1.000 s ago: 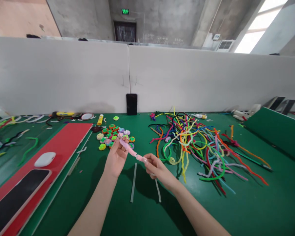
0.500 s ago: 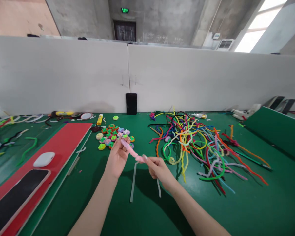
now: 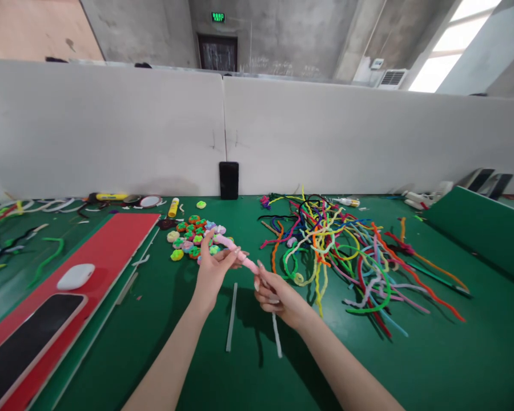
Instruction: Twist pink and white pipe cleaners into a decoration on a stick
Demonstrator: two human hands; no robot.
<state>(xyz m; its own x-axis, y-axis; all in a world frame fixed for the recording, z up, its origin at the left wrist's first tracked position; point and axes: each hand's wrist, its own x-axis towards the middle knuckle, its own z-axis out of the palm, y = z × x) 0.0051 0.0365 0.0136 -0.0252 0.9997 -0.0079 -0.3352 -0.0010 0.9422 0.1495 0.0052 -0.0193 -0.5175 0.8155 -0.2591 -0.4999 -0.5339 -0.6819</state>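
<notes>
A pink fuzzy coiled strip (image 3: 226, 242) slants between my two hands above the green table. My left hand (image 3: 214, 265) pinches it around its middle, thumb and fingers pressed on it. The strip's lower right end is between the thumb and fingers of my right hand (image 3: 276, 294). A whitish fuzzy stem (image 3: 277, 337) hangs below my right hand; its upper part is hidden by the fingers. Between my forearms a thin translucent stick (image 3: 232, 317) lies on the table. Small multicoloured flower-like pieces (image 3: 192, 235) are clustered behind my left hand.
Tangled coloured fuzzy stems (image 3: 334, 245) spread at the right. A red board (image 3: 111, 251) at the left bears a white case (image 3: 76, 276) and a phone (image 3: 34, 342). Another black phone (image 3: 229, 180) leans on the grey partition (image 3: 325, 137). A yellow glue stick (image 3: 173, 208) stands near the flower pieces.
My left hand has shifted right along the pink strip, its thumb now nearer the strip's right end. My right hand has moved slightly right and down, and the whitish stem hangs lower.
</notes>
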